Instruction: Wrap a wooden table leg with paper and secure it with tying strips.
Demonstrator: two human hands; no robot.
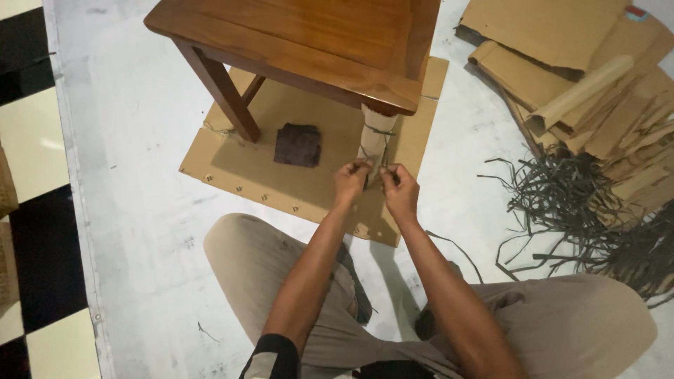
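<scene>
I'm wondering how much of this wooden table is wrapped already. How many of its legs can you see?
2. One bare dark wooden leg stands at the left on the flat cardboard sheet. One paper-wrapped leg is at the near corner, by both hands. Others may be hidden under the tabletop.

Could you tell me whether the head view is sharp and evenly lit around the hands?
Head view: soft, slightly blurred throughout; left hand and right hand smear at the wrapped table leg; table shadows the cardboard sheet; no harsh glare.
</scene>
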